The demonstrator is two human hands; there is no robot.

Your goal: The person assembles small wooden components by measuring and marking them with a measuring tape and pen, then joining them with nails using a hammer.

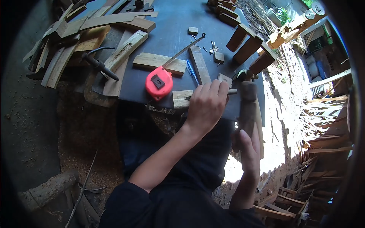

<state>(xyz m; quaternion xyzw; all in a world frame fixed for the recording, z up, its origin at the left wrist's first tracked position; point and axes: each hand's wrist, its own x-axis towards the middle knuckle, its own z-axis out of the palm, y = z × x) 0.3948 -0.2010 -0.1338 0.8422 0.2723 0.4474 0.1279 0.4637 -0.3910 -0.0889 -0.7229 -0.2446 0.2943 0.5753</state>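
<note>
My left hand [208,100] is closed around a chisel; its rod-like end [232,91] sticks out on the right. The chisel's dark tip meets a short pale wood block [181,99] at the table's front edge. My right hand [246,146] grips the handle of a hammer [249,93], blurred by motion, its head close to the chisel's right end. A red tape measure [157,85] lies left of my left hand with its blade pulled out. Beyond my left hand are a blue pen [193,72] and a flat wood strip [200,65].
Scrap boards [95,30] pile up at the table's left, beside a C-clamp [91,81] on the edge. Small blocks [219,57] and nails [213,47] lie mid-table. Upright wood pieces [247,49] line the right side. A thin stick [81,190] leans at lower left.
</note>
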